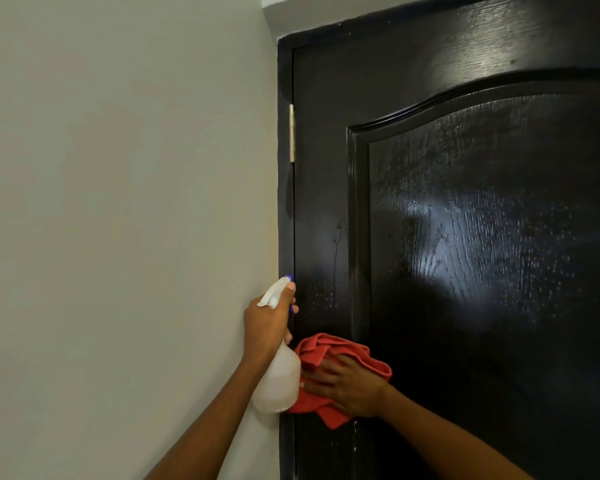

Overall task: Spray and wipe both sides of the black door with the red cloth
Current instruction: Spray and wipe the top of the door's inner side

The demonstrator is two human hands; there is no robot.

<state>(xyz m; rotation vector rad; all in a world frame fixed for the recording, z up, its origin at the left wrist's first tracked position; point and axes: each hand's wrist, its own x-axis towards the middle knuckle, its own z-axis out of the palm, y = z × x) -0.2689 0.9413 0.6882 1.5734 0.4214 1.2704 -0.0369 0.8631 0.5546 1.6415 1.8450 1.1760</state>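
The glossy black door fills the right half of the view, its raised arched panel wet with fine droplets. My left hand grips the neck of a white spray bottle with a blue nozzle, held next to the door's hinge edge. My right hand lies with fingers spread flat on the bunched red cloth, pressing it against the door's left stile, just right of the bottle.
A pale grey wall takes up the left half. The black door frame carries a brass hinge above my hands. A strip of wall shows above the door's top edge.
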